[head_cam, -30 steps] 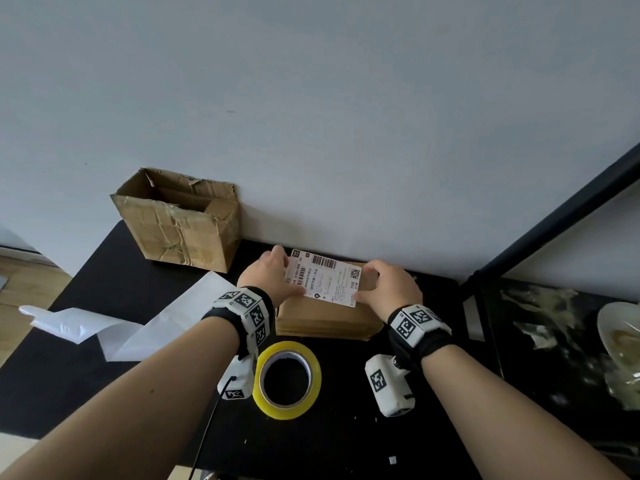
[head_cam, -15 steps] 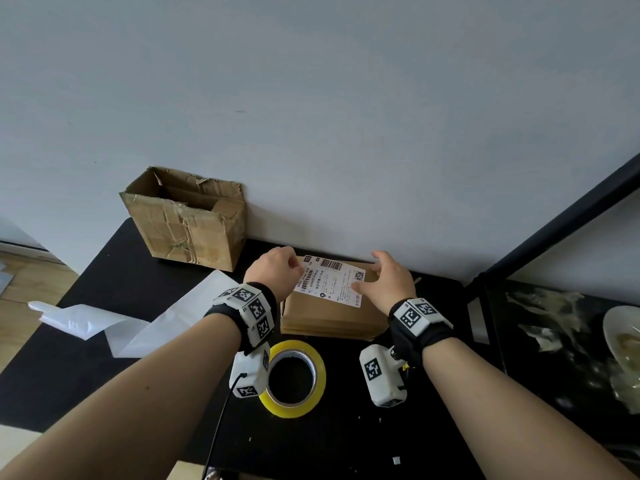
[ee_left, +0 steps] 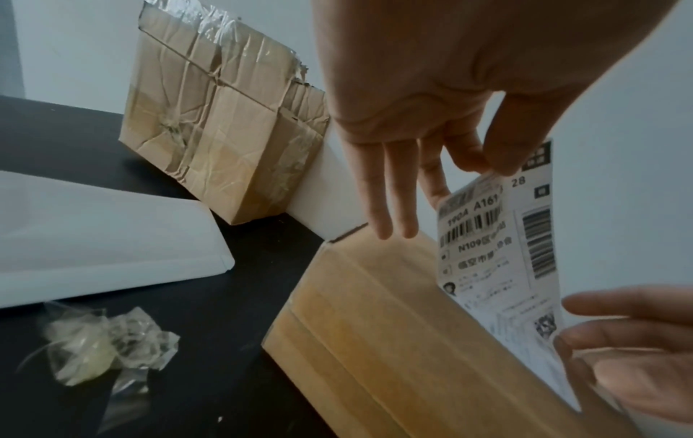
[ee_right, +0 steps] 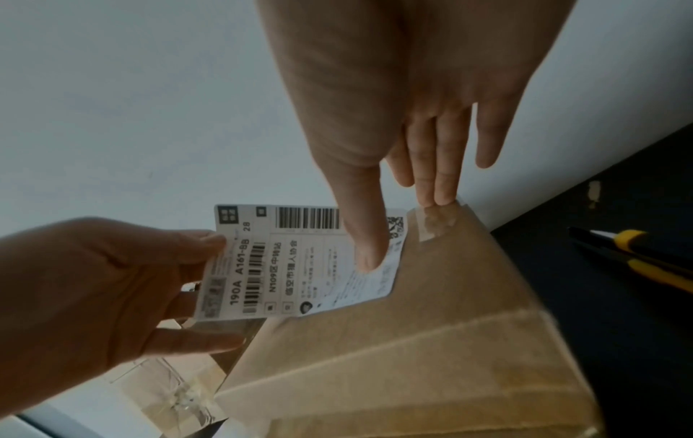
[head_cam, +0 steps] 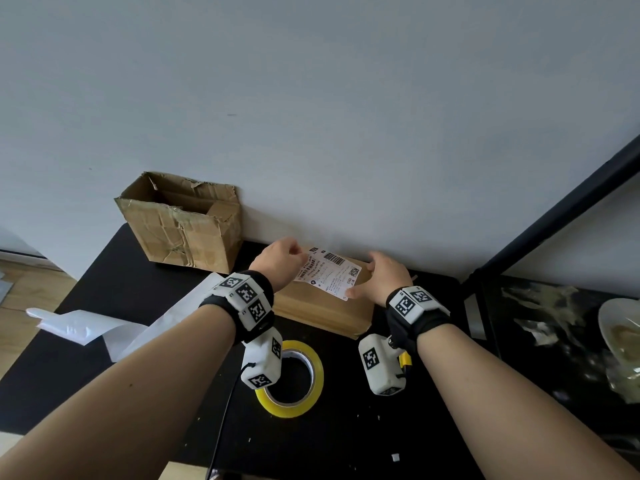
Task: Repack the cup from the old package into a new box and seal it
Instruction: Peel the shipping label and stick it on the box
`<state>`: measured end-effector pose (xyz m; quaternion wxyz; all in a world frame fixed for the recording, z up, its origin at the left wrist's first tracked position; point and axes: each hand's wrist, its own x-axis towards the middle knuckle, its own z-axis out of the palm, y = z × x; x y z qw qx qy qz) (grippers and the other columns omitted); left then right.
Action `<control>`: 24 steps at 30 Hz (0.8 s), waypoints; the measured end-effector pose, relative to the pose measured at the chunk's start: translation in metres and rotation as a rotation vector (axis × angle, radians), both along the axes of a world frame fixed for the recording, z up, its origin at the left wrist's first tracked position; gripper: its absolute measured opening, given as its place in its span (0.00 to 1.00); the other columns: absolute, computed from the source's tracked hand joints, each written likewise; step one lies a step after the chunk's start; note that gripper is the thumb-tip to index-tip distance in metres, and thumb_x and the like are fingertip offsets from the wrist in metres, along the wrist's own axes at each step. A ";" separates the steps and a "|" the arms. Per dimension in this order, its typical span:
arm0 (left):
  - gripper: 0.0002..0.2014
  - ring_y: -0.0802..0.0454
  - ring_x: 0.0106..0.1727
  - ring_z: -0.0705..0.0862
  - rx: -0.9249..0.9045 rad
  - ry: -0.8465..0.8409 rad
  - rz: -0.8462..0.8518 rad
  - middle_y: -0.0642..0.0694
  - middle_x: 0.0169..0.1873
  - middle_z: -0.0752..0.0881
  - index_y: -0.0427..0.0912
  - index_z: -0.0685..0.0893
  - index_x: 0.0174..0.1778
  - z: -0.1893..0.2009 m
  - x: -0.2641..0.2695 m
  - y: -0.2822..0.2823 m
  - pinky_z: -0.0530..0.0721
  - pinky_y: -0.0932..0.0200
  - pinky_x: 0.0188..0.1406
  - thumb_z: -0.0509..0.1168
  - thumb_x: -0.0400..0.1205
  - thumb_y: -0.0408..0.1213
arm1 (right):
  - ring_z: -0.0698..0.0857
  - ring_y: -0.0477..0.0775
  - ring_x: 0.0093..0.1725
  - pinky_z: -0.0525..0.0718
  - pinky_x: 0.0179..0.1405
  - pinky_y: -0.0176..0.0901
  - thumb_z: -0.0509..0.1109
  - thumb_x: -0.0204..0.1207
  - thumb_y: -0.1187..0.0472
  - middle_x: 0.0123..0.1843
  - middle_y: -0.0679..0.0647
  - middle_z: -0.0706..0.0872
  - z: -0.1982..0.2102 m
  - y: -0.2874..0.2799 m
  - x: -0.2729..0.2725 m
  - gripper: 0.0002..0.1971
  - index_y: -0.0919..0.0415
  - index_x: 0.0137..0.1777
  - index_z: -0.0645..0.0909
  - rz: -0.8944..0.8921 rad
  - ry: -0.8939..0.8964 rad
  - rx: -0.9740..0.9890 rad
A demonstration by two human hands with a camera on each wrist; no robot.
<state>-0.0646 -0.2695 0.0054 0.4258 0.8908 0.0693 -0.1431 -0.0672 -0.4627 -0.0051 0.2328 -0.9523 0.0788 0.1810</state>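
Observation:
A sealed brown box [head_cam: 322, 308] lies on the black table [head_cam: 104, 271] against the wall. A white shipping label [head_cam: 329, 271] lies slanted over its top. My left hand [head_cam: 294, 252] pinches the label's left end between thumb and forefinger [ee_left: 483, 163] and holds that end off the box. My right hand [head_cam: 367, 278] has straight fingers; its thumb [ee_right: 369, 255] presses the label's right end onto the box [ee_right: 431, 340], and its fingertips touch the box's far edge. The old torn box [head_cam: 180, 223] stands open at the back left. No cup shows.
A yellow tape roll [head_cam: 311, 396] lies near the front, under my left wrist. White sheets [head_cam: 90, 327] spread at the left, with crumpled clear plastic [ee_left: 108, 346] beside them. A yellow-black knife [ee_right: 637, 257] lies right of the box. A plate [head_cam: 623, 327] sits on the dark surface far right.
The label has come down from above the box onto its top. My right hand has let go of its edge and now presses it flat with the thumb.

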 end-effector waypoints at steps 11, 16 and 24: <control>0.11 0.40 0.55 0.84 -0.382 -0.048 0.123 0.38 0.50 0.85 0.41 0.71 0.34 0.040 0.009 0.003 0.86 0.43 0.54 0.56 0.84 0.31 | 0.74 0.55 0.75 0.73 0.70 0.46 0.83 0.64 0.51 0.76 0.54 0.74 0.007 0.005 -0.001 0.49 0.58 0.81 0.61 -0.020 0.073 0.014; 0.12 0.42 0.59 0.83 -0.316 0.021 0.037 0.38 0.54 0.85 0.41 0.74 0.33 0.051 0.025 0.011 0.84 0.42 0.60 0.59 0.84 0.31 | 0.81 0.52 0.64 0.75 0.59 0.40 0.82 0.65 0.58 0.67 0.54 0.82 0.016 0.005 0.004 0.30 0.57 0.68 0.79 -0.192 0.097 0.306; 0.12 0.48 0.45 0.79 -0.103 0.057 -0.133 0.49 0.38 0.81 0.43 0.75 0.34 0.023 0.039 0.010 0.79 0.59 0.37 0.59 0.84 0.31 | 0.84 0.51 0.43 0.80 0.45 0.41 0.75 0.73 0.59 0.44 0.56 0.86 0.018 -0.004 -0.012 0.10 0.61 0.52 0.84 -0.576 0.230 0.860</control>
